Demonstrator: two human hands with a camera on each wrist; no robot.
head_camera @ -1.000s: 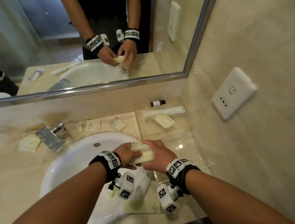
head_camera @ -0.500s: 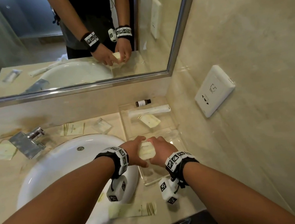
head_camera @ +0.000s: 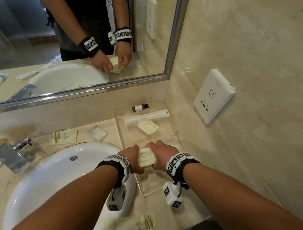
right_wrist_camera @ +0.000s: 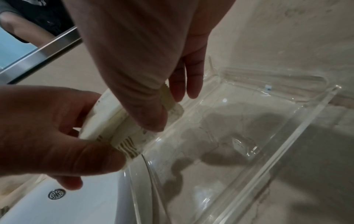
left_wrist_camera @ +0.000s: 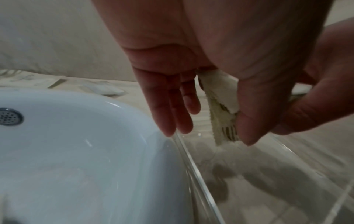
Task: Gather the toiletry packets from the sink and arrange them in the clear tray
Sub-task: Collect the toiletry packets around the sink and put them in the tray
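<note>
Pretty sure I'm looking at a hotel bathroom: white sink (head_camera: 42, 179) set in a beige marble table (head_camera: 161, 215), chrome faucet (head_camera: 13, 154), big framed mirror (head_camera: 67, 39), shaver socket (head_camera: 213, 95) on the wall, and branded toiletry packets (head_camera: 64, 138) lying around.

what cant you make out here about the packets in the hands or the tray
- Number of packets in the stack: head view, both hands cover the ends.
- Packet print: too small in the head view, blurred in the wrist views.
- Label on the small bottle: too small.
- Tray near corner: right wrist camera hides it.
</note>
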